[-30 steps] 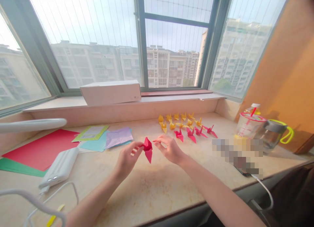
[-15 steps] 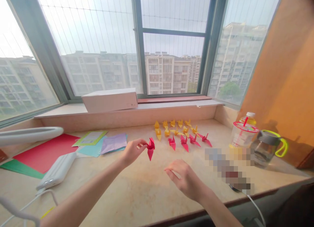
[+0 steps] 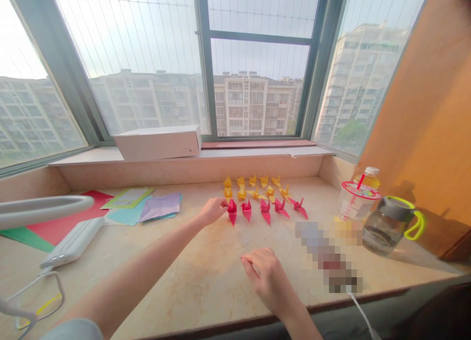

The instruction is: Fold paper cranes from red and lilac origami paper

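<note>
Across the desk [image 3: 206,281], yellow cranes [image 3: 242,193] stand in two rows, with four red cranes [image 3: 265,212] lined up before them. The fifth red crane [image 3: 232,213] is in front of the yellow cranes' left end; settling it well probably means squaring it to the red line without nudging its neighbour, then easing off. The left hand [image 3: 214,210] has its grip pinched on that crane's edge; the right hand [image 3: 265,271], well in front of the yellow cranes, curls loosely, whether closed I can't tell.

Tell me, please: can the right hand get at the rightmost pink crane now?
Probably yes: the right hand looks free, and nothing seems to stand between it and the rightmost pink crane. The left hand is away, at the leftmost pink crane.
</note>
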`<state>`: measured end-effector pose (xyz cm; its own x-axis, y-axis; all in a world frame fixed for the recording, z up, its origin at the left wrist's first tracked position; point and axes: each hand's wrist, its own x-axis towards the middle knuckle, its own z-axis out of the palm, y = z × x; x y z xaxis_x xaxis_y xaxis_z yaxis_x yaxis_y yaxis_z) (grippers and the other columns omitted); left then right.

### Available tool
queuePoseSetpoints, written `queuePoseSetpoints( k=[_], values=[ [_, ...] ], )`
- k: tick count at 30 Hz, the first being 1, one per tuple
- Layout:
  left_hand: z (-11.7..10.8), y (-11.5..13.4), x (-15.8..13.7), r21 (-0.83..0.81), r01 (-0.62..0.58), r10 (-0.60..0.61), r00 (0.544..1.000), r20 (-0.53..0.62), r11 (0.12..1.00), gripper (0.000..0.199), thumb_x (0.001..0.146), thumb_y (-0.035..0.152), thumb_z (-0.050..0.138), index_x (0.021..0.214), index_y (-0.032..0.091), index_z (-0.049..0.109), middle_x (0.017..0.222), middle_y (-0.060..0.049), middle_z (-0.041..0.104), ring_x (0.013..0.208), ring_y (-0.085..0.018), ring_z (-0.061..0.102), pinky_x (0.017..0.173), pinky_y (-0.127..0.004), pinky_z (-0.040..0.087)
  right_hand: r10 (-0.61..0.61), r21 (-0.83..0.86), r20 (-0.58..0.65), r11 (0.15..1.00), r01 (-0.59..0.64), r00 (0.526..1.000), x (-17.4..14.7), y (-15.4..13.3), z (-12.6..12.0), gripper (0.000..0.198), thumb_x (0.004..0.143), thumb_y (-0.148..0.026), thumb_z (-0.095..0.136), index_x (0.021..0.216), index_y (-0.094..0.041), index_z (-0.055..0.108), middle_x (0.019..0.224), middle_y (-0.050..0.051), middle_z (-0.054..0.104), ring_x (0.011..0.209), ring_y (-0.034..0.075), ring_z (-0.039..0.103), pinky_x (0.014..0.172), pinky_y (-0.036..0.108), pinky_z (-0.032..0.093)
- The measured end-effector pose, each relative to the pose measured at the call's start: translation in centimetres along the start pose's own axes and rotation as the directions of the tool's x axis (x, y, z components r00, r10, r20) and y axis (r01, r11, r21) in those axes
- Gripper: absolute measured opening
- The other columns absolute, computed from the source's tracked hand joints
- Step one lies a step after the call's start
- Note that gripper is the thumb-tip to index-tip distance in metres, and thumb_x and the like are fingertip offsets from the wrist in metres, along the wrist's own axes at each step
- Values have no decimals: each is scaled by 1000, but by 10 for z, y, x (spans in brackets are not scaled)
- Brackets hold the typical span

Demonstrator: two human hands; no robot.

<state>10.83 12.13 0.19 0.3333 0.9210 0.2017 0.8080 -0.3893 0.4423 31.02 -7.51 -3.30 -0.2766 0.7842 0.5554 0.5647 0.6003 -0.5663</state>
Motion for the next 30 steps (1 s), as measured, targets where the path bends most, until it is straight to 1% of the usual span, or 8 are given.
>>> queuePoseSetpoints(
  k=[5, 9, 17, 22, 24, 27, 28, 30],
  values=[
    [-1, -1, 0, 57, -1, -1, 1000, 31, 998, 14, 80, 21, 58, 82, 20, 72, 85, -3, 75, 79, -19, 69, 69, -26, 48, 13, 14, -19, 1000, -13, 1000, 0, 0, -1, 19, 97, -15, 50, 89, -21, 66, 81, 1, 70, 78, 18, 62, 79, 33, 39],
    [-4, 2, -1, 96, -16, 12, 999, 46, 995, 17, 83, 25, 58, 93, 21, 71, 94, -4, 75, 81, -20, 69, 70, -27, 50, 20, 16, -24, 1000, -19, 1000, 1, -1, -2, 19, 97, -16, 49, 89, -21, 66, 81, 1, 69, 78, 18, 62, 79, 33, 39],
    [-22, 4, -16, 188, -24, 23, 1000, 3, 982, 33, 85, 12, 51, 113, 21, 64, 116, -7, 69, 108, -24, 64, 91, -32, 49, 6, 19, -46, 1000, -5, 999, 0, 0, -3, 19, 97, -14, 50, 91, -21, 66, 83, 1, 71, 79, 17, 63, 80, 33, 41],
    [-34, 39, -15, 252, -112, 112, 994, 15, 961, 29, 95, 23, 43, 114, 22, 64, 120, -9, 65, 111, -25, 61, 96, -34, 46, 35, 20, -198, 999, -31, 980, 0, 1, -10, 19, 97, -20, 49, 90, -20, 67, 80, 4, 70, 79, 20, 63, 78, 35, 45],
    [-29, 59, -1, 267, -166, 152, 986, 72, 949, 25, 95, 24, 46, 109, 22, 67, 117, -9, 66, 116, -26, 58, 99, -36, 44, 82, 18, -284, 997, -80, 955, 0, 2, -12, 22, 98, -23, 48, 90, -20, 68, 81, 6, 70, 80, 21, 64, 77, 37, 47],
    [-14, 84, 29, 295, -189, 138, 973, 185, 937, 14, 90, 27, 60, 96, 20, 70, 107, -10, 68, 111, -28, 60, 96, -38, 47, 97, -2, -336, 995, -104, 937, -2, 2, -11, 23, 98, -24, 47, 92, -20, 69, 84, 8, 71, 82, 23, 65, 78, 38, 48],
    [-8, 89, 38, 308, -185, 119, 968, 221, 933, 14, 89, 28, 62, 98, 20, 70, 107, -10, 68, 108, -27, 62, 93, -40, 49, 94, -10, -334, 995, -103, 938, -3, 3, -11, 23, 98, -23, 47, 92, -20, 69, 84, 8, 71, 81, 23, 65, 78, 38, 49],
    [3, 95, 51, 335, -171, 77, 958, 275, 927, 27, 93, 33, 59, 116, 19, 62, 120, -9, 62, 104, -22, 62, 89, -42, 53, 97, -18, -326, 994, -109, 940, -5, 4, -9, 22, 98, -22, 47, 92, -20, 69, 84, 7, 71, 81, 22, 65, 77, 36, 49]
  ],
)
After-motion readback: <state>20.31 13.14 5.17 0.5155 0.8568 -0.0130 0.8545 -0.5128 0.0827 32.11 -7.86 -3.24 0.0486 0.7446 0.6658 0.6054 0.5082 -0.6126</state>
